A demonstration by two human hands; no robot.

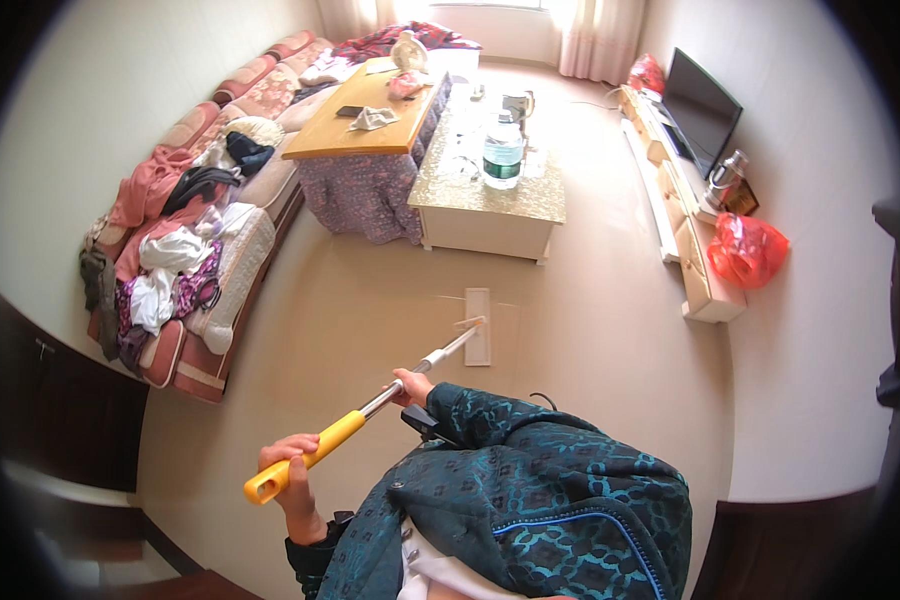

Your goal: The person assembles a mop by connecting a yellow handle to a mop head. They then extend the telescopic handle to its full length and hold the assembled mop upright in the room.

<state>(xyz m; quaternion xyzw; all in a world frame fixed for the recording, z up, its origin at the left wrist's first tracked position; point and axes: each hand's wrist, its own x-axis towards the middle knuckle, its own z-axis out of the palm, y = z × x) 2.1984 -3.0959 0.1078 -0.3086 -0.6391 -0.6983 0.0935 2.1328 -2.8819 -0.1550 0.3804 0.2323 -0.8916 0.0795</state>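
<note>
A flat mop [360, 411] slants across the view, its pale rectangular head [478, 345] lying on the tiled floor [370, 290] in front of the coffee table. My left hand [292, 465] is wrapped round the yellow grip near the pole's upper end. Farther down, my right hand [411, 387] closes round the metal part of the pole. Both forearms are in dark sleeves with a teal pattern.
A sofa [242, 300] heaped with clothes [165, 250] runs along the left. Ahead stand a cloth-draped wooden table [320, 130] and a coffee table [480, 232] bearing a large water bottle [502, 155]. A low TV cabinet [705, 285], with a red plastic bag [748, 250], lines the right wall.
</note>
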